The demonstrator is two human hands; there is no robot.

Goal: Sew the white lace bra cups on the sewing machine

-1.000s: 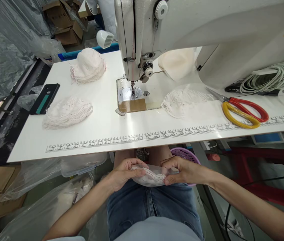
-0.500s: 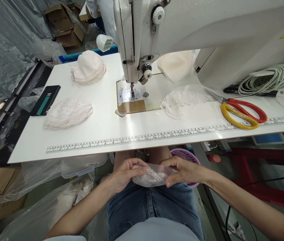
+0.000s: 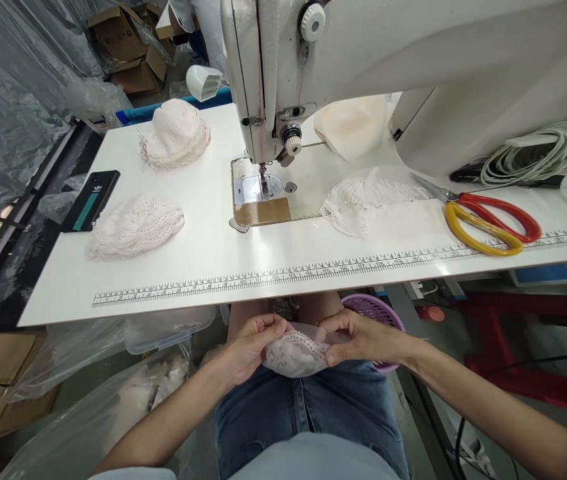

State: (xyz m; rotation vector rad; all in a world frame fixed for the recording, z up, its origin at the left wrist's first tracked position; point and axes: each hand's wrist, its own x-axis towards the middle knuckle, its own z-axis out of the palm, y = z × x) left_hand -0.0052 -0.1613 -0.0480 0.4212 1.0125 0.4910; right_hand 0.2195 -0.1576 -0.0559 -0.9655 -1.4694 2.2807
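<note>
I note the lace cup piece (image 3: 296, 353) pinched between both hands — left hand (image 3: 248, 343) and right hand (image 3: 363, 339) at opposite ends — long axis left-to-right.

Sewing machine (image 3: 413, 60) cut off at top/right edge; purple basket (image 3: 376, 310) mostly behind right hand (image 3: 363, 339).

left hand (image 3: 251, 343), right hand (image 3: 358, 337), fingers pinched, forearms converging
</note>
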